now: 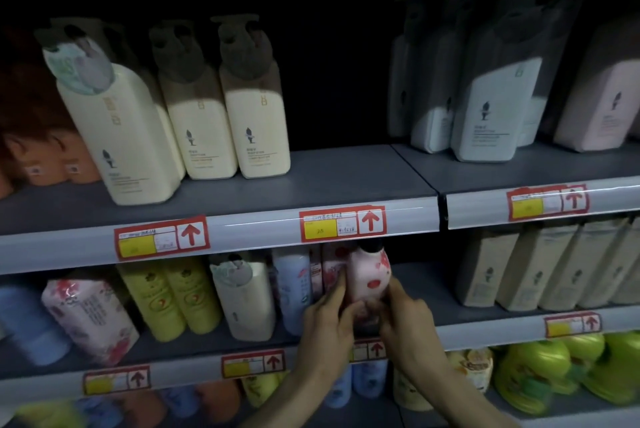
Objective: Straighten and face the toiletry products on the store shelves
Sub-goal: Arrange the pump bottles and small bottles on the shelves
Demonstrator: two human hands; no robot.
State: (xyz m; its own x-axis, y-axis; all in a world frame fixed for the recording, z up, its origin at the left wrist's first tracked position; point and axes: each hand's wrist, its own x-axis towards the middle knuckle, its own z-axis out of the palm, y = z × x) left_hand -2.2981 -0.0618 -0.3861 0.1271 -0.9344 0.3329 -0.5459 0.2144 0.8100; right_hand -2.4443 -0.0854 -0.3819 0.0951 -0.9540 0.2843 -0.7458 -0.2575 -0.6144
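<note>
Two hands are on one bottle, so the facing looks to be in mid-course rather than near its end: the left hand [329, 320] and the right hand [405, 316] both curl their fingers around the lower body of a pink floral bottle [370, 275] at the front of the middle shelf [485, 327], each closed on it from its own side. That bottle stands about upright, its long axis vertical and its dark cap tucked just under the price rail above, with the printed flowers turned outward toward the aisle. As for what is left, I judge a good deal: on the upper shelf the nearest cream pump bottle [128, 136] leans and sits proud of its two neighbours, and on the middle shelf the pink refill pack [90, 316] and yellow-green bottles [169, 296] tilt leftward; the beige cartons [540, 268] at right already stand in a tidy row
</note>
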